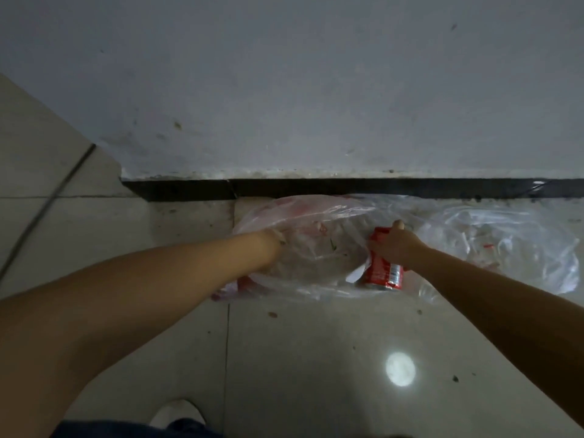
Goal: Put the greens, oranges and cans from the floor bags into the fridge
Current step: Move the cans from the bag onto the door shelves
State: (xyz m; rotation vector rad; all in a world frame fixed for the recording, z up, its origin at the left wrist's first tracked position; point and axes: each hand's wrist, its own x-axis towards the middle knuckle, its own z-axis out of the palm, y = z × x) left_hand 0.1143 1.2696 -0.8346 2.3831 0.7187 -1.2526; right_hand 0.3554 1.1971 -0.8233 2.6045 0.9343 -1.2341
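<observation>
Step in hand, by judgement: lifting cans out of floor bags. Right hand [398, 245] clamped round red can [384, 270], a smooth metal cylinder with a white label panel, tilted, at mouth of left bag [303, 216]. Left hand [274, 245] buried in same bag, thin crinkled clear plastic with red print; grip impossible to tell. Second clear bag [505, 238] just beside, slack on glossy tiled floor [316, 358] against black skirting [347, 186]. Next move likely: carrying can to fridge, not in view.
</observation>
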